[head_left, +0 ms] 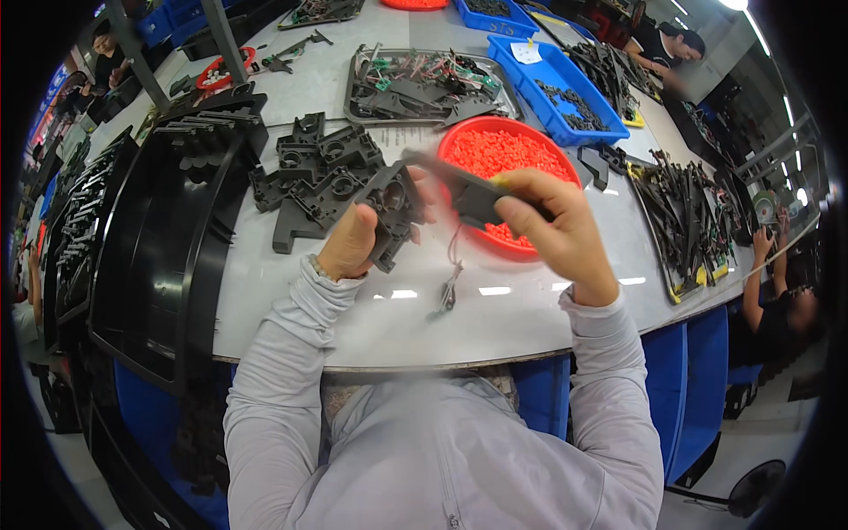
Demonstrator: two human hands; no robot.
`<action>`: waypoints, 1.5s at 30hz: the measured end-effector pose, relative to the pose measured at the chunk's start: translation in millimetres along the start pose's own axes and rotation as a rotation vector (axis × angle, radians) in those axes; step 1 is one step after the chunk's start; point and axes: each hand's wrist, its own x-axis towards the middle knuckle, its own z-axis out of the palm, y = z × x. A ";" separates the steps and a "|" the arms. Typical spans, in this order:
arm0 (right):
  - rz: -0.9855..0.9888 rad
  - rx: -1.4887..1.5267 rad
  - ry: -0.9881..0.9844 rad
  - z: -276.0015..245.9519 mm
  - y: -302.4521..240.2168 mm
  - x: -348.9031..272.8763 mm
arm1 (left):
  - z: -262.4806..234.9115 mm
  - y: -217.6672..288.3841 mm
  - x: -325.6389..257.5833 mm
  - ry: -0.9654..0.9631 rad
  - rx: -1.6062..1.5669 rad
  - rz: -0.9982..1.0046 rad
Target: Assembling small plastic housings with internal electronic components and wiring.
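My left hand point(353, 243) is closed around a dark grey moulded plastic housing point(394, 212) above the middle of the white table. In my right hand point(558, 228), pinched between thumb and fingers, is a flat dark grey plastic part point(475, 196), slightly blurred. A thin wire with a small connector point(446, 296) hangs below that flat part. The two pieces are close together; whether they touch, I cannot tell. Behind my right hand stands a red bowl point(455, 132) full of small red-orange pieces. Several similar grey housings point(331, 163) lie piled beyond my left hand.
A metal tray point(353, 110) of wired parts sits at the back, beside a blue bin point(579, 137). Black trays point(146, 256) stand at the left. Long dark parts point(693, 221) fill a tray at the right. Co-workers point(676, 49) are around the table.
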 end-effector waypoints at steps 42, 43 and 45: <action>-0.206 -0.201 -0.046 25.6 51.7 -4.1 | 39.4 -24.9 -9.9 0.133 0.357 -0.282; -0.136 -0.088 -0.149 18.4 49.6 -0.3 | 37.0 -22.5 -9.4 0.135 0.303 -0.291; -0.030 0.082 -0.129 -7.2 52.7 4.2 | 32.5 -18.5 -7.0 0.140 0.249 -0.265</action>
